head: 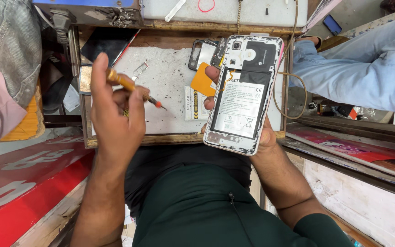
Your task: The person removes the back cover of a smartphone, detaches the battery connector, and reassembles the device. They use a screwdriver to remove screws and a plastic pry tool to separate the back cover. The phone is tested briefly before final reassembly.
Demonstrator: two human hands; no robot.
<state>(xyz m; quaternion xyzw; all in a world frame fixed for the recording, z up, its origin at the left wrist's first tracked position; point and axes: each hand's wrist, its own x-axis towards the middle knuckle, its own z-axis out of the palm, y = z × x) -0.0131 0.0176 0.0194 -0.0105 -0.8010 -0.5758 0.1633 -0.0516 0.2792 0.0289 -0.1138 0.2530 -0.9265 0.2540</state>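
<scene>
My right hand holds an opened white phone from behind, back cover off, so its black battery with a white label and its camera show. The fingertips curl round the phone's left edge. My left hand grips a small screwdriver with a yellow handle and a red tip that points right toward the phone, a short gap away. Both hands hover over a white, speckled work mat in a wooden tray.
On the mat lie an orange card, a black phone frame, a yellow-and-black strip and a small metal tray. A dark screen lies at the back left. Another person's jeans-clad leg is at right, a red board at left.
</scene>
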